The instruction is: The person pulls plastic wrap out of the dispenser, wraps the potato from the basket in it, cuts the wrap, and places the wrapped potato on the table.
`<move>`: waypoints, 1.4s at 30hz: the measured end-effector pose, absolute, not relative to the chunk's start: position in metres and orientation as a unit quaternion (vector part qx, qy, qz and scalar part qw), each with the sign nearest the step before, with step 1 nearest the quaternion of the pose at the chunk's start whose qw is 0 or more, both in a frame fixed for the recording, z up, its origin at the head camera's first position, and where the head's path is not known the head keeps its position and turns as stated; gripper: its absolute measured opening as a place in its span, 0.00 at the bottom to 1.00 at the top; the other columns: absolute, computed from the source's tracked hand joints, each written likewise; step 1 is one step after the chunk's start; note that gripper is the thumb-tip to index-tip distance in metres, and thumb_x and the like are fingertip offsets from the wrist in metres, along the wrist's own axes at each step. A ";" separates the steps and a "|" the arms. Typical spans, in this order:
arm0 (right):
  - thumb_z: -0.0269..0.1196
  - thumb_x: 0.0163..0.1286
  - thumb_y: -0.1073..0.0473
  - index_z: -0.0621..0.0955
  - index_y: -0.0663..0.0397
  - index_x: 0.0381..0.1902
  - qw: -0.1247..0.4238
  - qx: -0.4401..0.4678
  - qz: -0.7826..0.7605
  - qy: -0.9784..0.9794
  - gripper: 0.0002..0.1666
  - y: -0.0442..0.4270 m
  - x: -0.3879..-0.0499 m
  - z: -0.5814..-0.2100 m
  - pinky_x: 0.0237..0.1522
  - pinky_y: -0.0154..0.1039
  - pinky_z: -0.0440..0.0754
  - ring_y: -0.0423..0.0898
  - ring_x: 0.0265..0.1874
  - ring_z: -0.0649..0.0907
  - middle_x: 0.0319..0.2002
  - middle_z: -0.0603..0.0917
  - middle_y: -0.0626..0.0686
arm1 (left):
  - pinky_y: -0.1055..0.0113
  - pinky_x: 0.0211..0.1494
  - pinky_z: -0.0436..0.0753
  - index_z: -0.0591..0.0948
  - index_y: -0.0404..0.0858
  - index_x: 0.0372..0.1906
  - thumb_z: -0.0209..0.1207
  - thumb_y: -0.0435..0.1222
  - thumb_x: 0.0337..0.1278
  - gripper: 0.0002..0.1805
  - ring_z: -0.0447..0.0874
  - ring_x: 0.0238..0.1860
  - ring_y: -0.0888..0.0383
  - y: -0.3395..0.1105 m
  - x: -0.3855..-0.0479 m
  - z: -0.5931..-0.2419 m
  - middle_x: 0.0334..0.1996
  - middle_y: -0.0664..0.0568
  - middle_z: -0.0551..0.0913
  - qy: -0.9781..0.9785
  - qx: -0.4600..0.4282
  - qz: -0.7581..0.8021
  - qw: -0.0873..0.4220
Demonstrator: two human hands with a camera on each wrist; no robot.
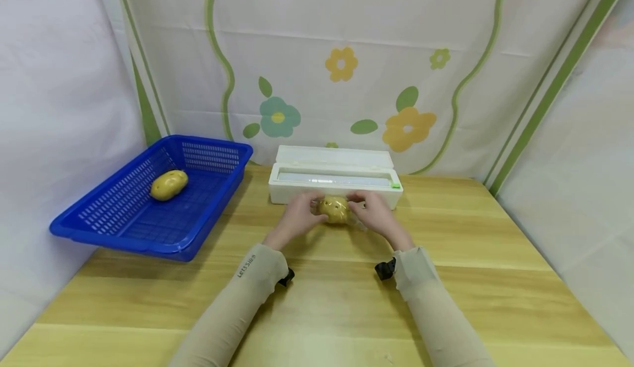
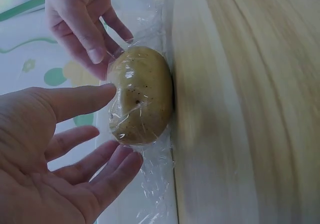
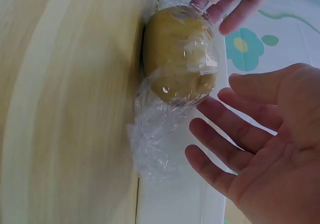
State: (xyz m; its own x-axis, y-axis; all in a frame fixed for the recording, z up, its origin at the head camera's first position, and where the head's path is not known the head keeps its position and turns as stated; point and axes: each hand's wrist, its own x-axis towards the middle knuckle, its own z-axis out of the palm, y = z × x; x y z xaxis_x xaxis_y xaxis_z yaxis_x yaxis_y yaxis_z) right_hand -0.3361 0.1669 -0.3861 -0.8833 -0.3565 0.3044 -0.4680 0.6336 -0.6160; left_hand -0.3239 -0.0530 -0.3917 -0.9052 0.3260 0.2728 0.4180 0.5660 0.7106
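A yellow potato (image 1: 335,210) wrapped in clear cling film (image 3: 152,139) sits on the wooden table, in front of a white box. Loose, crumpled film trails from both its ends in the wrist views. At its left end is my left hand (image 1: 299,215), fingers spread and slightly bent; in the left wrist view the thumb and fingertips come up to the wrapped surface. My right hand (image 1: 377,213) is at the other end. Its fingers are loosely extended beside the film, with the thumb apart from the potato in the right wrist view.
Behind the potato stands the white cling film box (image 1: 287,193), lid raised, with a film roll (image 1: 332,179) inside and a green piece (image 1: 395,185) at its right end. On the left, a blue basket (image 1: 119,240) holds another potato (image 1: 169,185). A flowered curtain (image 1: 307,37) hangs behind.
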 end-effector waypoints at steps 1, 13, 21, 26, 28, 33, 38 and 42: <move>0.61 0.71 0.65 0.82 0.65 0.52 0.079 0.229 0.363 -0.900 0.14 0.167 -0.336 -0.387 0.52 0.51 0.78 0.53 0.48 0.82 0.46 0.85 0.58 | 0.57 0.57 0.78 0.79 0.30 0.57 0.71 0.30 0.51 0.26 0.81 0.52 0.47 -0.052 -0.324 -0.392 0.54 0.41 0.81 -0.885 -0.216 -0.409 0.056; 0.67 0.68 0.60 0.81 0.63 0.56 0.032 0.215 0.382 -0.898 0.21 0.166 -0.336 -0.388 0.40 0.43 0.84 0.52 0.40 0.85 0.48 0.85 0.60 | 0.56 0.63 0.72 0.80 0.30 0.55 0.72 0.30 0.50 0.25 0.76 0.59 0.47 -0.050 -0.324 -0.393 0.56 0.42 0.80 -0.897 -0.232 -0.371 0.064; 0.72 0.62 0.51 0.80 0.63 0.57 -0.021 0.196 0.375 -0.906 0.30 0.164 -0.331 -0.382 0.37 0.43 0.83 0.51 0.40 0.84 0.43 0.85 0.58 | 0.50 0.68 0.65 0.80 0.33 0.58 0.71 0.30 0.51 0.26 0.70 0.64 0.45 -0.051 -0.323 -0.393 0.60 0.43 0.77 -0.898 -0.256 -0.354 0.043; 0.75 0.58 0.49 0.81 0.65 0.55 -0.037 0.201 0.361 -0.910 0.33 0.164 -0.330 -0.378 0.33 0.42 0.82 0.48 0.32 0.84 0.36 0.86 0.55 | 0.47 0.64 0.67 0.81 0.40 0.60 0.70 0.28 0.50 0.28 0.66 0.63 0.44 -0.056 -0.322 -0.390 0.60 0.42 0.74 -0.903 -0.257 -0.343 0.018; 0.75 0.57 0.50 0.81 0.66 0.55 -0.046 0.208 0.361 -0.908 0.34 0.164 -0.330 -0.376 0.32 0.41 0.82 0.47 0.31 0.85 0.33 0.86 0.53 | 0.49 0.60 0.71 0.80 0.41 0.61 0.70 0.29 0.50 0.30 0.69 0.58 0.44 -0.059 -0.323 -0.388 0.57 0.42 0.74 -0.901 -0.266 -0.342 0.002; 0.77 0.54 0.56 0.81 0.70 0.54 -0.071 0.243 0.366 -0.895 0.34 0.167 -0.329 -0.374 0.35 0.40 0.81 0.45 0.28 0.86 0.27 0.87 0.49 | 0.59 0.50 0.81 0.78 0.38 0.63 0.72 0.32 0.51 0.31 0.82 0.49 0.47 -0.068 -0.325 -0.384 0.54 0.42 0.78 -0.876 -0.307 -0.369 -0.046; 0.77 0.54 0.56 0.85 0.65 0.50 -0.073 0.277 0.355 -0.890 0.27 0.167 -0.328 -0.372 0.35 0.39 0.81 0.44 0.26 0.85 0.25 0.87 0.46 | 0.65 0.45 0.83 0.77 0.37 0.64 0.74 0.34 0.49 0.33 0.85 0.44 0.52 -0.072 -0.326 -0.382 0.58 0.45 0.77 -0.862 -0.313 -0.391 -0.072; 0.77 0.54 0.56 0.83 0.67 0.52 -0.076 0.270 0.354 -0.892 0.30 0.168 -0.327 -0.372 0.32 0.39 0.79 0.51 0.27 0.85 0.25 0.87 0.47 | 0.65 0.42 0.83 0.78 0.37 0.63 0.75 0.35 0.48 0.33 0.86 0.42 0.56 -0.071 -0.326 -0.382 0.58 0.46 0.78 -0.860 -0.304 -0.403 -0.078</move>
